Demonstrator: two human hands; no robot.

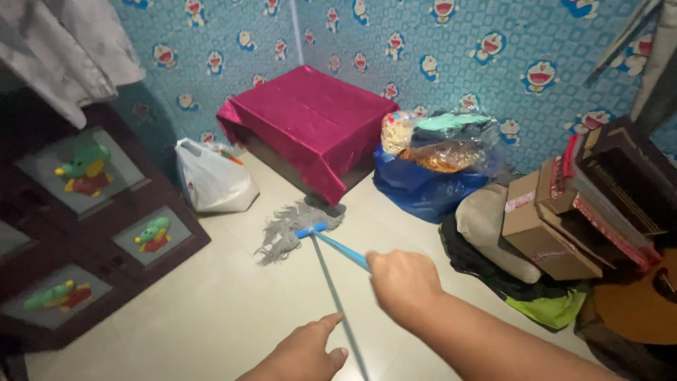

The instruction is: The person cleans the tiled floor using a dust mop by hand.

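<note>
— Pale tiled floor (211,310) in a small room with blue cartoon wallpaper (451,42); how far has the mopping got?

— Hard to judge: the tiles show no clear wet or dry patches. The mop (300,229) lies with its grey strands flat on the floor, just in front of the box under the pink cloth (310,120).

— And the hands?

— The right hand (402,282) is closed in a fist round the blue handle. The left hand (307,349) is loose and half open, fingers just beside the handle lower down, not clearly gripping it.

— What is left?

— Probably most of the open floor, plus the edges by the white bag (211,180), the blue bag (423,187) and the dark cabinet (92,233)
</note>
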